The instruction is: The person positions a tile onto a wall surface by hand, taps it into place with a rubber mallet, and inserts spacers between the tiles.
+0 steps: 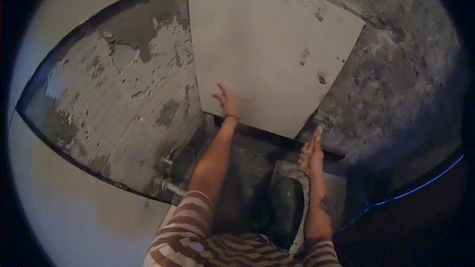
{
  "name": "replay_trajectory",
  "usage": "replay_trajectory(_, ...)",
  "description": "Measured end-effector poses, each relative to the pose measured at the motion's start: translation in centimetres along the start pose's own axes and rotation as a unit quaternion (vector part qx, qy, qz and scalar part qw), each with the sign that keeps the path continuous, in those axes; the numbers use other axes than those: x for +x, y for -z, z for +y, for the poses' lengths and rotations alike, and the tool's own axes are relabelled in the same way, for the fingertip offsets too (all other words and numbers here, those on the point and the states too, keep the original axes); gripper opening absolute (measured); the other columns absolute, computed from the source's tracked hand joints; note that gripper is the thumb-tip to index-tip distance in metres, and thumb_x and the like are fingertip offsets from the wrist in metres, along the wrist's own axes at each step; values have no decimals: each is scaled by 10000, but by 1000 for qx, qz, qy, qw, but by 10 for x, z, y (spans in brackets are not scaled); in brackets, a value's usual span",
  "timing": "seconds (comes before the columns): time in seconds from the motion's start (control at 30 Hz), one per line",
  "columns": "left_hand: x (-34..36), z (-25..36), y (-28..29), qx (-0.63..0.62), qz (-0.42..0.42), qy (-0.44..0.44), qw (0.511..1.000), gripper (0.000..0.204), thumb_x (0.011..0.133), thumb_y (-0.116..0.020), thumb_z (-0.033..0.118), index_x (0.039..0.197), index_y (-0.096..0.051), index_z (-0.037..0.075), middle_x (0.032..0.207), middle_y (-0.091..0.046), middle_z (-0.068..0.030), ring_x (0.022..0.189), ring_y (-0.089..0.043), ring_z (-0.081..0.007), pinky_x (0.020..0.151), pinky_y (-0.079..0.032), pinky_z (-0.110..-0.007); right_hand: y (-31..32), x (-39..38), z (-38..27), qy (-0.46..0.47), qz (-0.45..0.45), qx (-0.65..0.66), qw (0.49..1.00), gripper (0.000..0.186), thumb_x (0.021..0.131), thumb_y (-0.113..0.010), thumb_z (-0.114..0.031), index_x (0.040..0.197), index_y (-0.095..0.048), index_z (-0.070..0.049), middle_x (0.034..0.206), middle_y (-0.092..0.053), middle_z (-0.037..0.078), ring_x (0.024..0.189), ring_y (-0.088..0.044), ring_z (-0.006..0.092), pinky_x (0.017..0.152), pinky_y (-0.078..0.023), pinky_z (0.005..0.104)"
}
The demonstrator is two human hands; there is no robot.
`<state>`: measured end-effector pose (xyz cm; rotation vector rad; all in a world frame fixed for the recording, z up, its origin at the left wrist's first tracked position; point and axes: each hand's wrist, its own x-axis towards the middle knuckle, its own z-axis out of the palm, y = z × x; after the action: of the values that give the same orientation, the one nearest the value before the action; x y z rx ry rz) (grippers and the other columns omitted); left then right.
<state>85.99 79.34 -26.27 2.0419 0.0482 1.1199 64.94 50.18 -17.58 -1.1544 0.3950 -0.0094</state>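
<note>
A large, flat, off-white tile (262,44) is resting on the far side against a rough grey mortar surface (143,81), the left hand (226,101) is holding its fingers apart over the tile's near part, and the right hand (311,158) is clamping its fingers around a tan handle (318,131).

Rough, mottled grey cement (410,69) spreads across the right side. On the left, a mortar-smeared section (114,104) — ridged, patchy, pitted — is bordered above and below by a smooth, pale surface (54,188). Metal pipe fittings (172,187) (dull silver) jut out near its lower edge. The light is dim and warm — deep shadow fills the lower right, where a thin blue line (420,187) glows.
</note>
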Motion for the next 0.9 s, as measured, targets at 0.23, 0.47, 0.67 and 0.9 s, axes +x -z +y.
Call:
replay_trajectory(0.23, -8, 64, 1, -54, -149, 168, 973, 1290, 575, -792, 384, 1366, 181, 83, 1424, 41, -284, 1282, 79, -503, 1064, -56, -520, 64, 17, -4, 45, 6, 30, 999, 501, 819, -424, -626, 803, -469, -127, 569, -442, -6, 437, -415, 126, 418, -394, 289)
replay_trajectory(0.47, 16, 63, 10, 10, -182, 147, 972, 1245, 620, -773, 312, 1335, 194, -11, 1437, -17, -254, 1313, -25, -440, 1082, -105, -446, 52, 11, 0, 5, -10, -14, 1000, 488, 816, -458, -606, 801, -474, -119, 584, -454, -2, 438, -431, 126, 402, -373, 278)
replay_trajectory(0.67, -1, -39, 22, -146, -154, 192, 958, 770, 765, -639, 221, 1320, -163, -22, 1274, -385, -230, 1174, -376, -369, 1012, -304, -413, 164, -4, 123, 61, 86, -405, 908, 492, 823, -464, -546, 821, -537, -60, 641, -520, 76, 572, -530, 181, 528, -431, 325)
replay_trajectory(0.9, -104, -111, -21, 269, -456, -1, 849, 270, 831, -561, 317, 984, -506, 101, 887, -563, -88, 877, -556, -267, 741, -457, -481, 291, -24, 270, 95, -92, -827, 547, 298, 802, -502, -255, 979, -597, -36, 705, -570, 164, 705, -567, 320, 663, -446, 444)
